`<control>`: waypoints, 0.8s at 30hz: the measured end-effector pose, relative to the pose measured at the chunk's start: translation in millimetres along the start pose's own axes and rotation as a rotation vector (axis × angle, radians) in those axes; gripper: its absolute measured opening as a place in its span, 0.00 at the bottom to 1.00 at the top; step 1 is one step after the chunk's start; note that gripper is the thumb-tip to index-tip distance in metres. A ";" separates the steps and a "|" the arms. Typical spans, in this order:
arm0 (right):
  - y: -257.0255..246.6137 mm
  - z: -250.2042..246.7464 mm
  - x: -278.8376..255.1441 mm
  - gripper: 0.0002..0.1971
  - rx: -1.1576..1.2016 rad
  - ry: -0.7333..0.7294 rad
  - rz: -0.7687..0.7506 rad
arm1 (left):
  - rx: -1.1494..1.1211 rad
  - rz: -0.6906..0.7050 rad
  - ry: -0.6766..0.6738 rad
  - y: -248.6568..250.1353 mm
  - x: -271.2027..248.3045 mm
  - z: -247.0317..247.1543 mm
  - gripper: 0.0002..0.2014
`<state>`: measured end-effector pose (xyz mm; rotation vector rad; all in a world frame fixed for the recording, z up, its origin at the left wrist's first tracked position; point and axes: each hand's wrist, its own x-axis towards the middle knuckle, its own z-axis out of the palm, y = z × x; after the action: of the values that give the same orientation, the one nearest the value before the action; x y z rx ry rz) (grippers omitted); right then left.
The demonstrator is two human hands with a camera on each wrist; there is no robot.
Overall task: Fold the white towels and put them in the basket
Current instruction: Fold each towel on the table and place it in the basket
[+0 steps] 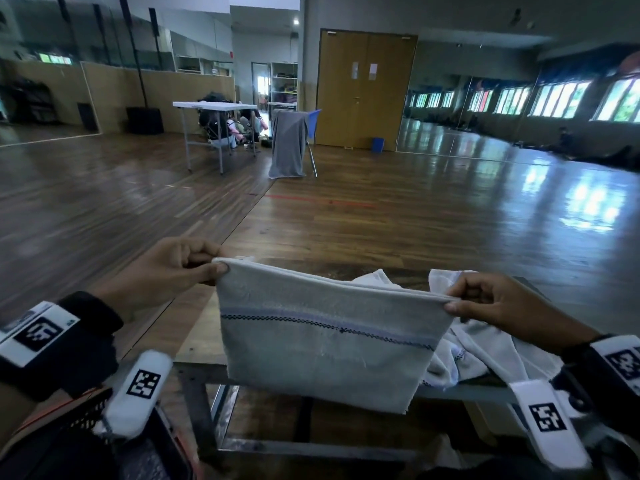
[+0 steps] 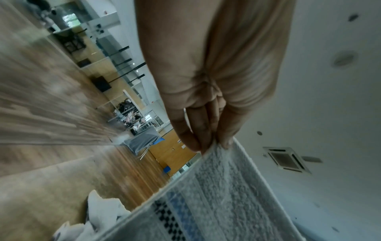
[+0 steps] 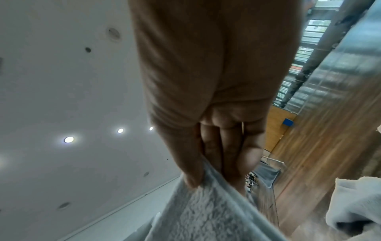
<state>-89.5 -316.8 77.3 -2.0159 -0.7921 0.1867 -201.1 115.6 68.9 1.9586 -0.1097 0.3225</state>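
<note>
While the towel (image 1: 322, 344) hangs doubled in the air above the near edge of the desk (image 1: 194, 327), I have it by both top corners — my left hand (image 1: 166, 268) pinches the left one between thumb and fingertips, my right hand (image 1: 498, 303) pinches the right one the same way. Top edge is pulled fairly taut; the cloth drops flat below, blue stripe running across.

Terry cloth, light, limp, no stiffness of its own. My judgement: it keeps shape only under tension, so hold at the corners and edges, never mid-panel.

More unfolded towels (image 1: 485, 344) lie heaped toward the desk's right side, behind the hanging one.

A dark meshed rim at my lower left is likely the basket (image 1: 86, 414) — mostly hidden by my wrist.

Next fold not yet made.
</note>
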 end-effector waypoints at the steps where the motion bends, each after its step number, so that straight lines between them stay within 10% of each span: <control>1: 0.1 -2.4 -0.9 0.02 0.007 -0.020 0.002 | -0.022 -0.008 -0.009 -0.1 -0.8 -2.4 0.12; 7: 0.5 -13.5 26.6 0.04 -0.106 -0.009 0.018 | 0.204 0.007 0.037 9.7 20.4 -5.4 0.08; 14: -50.0 -50.4 78.3 0.06 -0.290 0.417 -0.181 | 0.401 0.393 0.418 71.6 70.4 -6.1 0.02; 20: -81.8 -62.1 59.6 0.11 -0.075 0.475 -0.292 | 0.129 0.426 0.412 94.4 58.4 -15.5 0.04; 24: -40.9 -35.9 38.4 0.14 -0.062 0.328 -0.182 | 0.212 0.309 0.152 47.3 29.8 -9.7 0.08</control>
<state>-63.0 -304.8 137.2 -1.9516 -0.7711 -0.2697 -184.8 107.7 122.6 2.1187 -0.2903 0.7088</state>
